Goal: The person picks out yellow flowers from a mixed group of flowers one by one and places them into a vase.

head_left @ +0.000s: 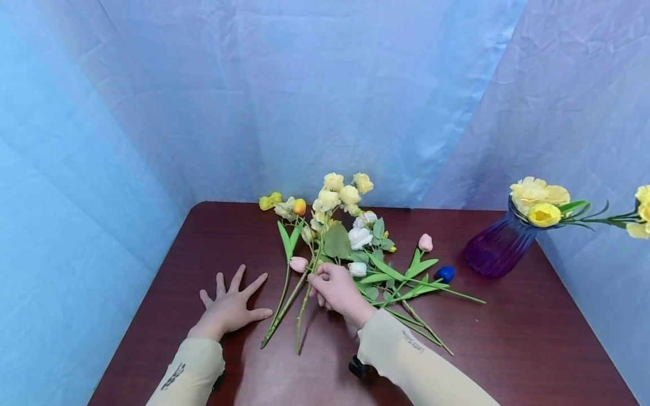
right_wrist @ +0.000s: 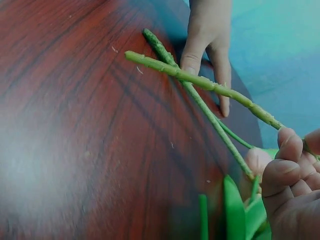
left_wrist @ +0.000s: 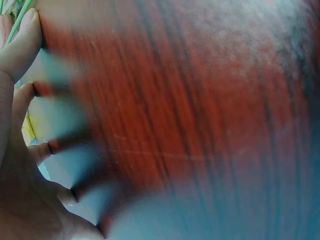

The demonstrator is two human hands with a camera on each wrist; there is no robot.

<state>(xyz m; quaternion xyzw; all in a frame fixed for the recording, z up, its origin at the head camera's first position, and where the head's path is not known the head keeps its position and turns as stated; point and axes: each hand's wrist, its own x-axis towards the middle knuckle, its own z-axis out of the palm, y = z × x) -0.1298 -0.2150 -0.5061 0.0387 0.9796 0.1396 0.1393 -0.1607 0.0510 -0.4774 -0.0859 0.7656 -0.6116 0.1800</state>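
My right hand (head_left: 341,290) pinches the green stem (right_wrist: 200,81) of a spray of pale yellow roses (head_left: 328,199) between thumb and fingers. In the right wrist view the stem's cut end is raised over the table, crossing above another thick stem (right_wrist: 212,117). The spray's blooms stand at the back, overlapping other flowers. My left hand (head_left: 228,307) rests on the dark red table with its fingers spread wide and holds nothing. Close to its thumb lie the stems of an orange-yellow tulip (head_left: 299,207) and another flower. A pink tulip (head_left: 298,264) lies just left of my right fingers.
White roses (head_left: 360,238), a white tulip (head_left: 358,269), a pink tulip (head_left: 425,242) and a blue tulip (head_left: 445,274) lie in a loose pile right of centre, stems crossing. A blue-purple glass vase (head_left: 492,248) with yellow flowers (head_left: 539,194) stands at the right. Curtains surround the table.
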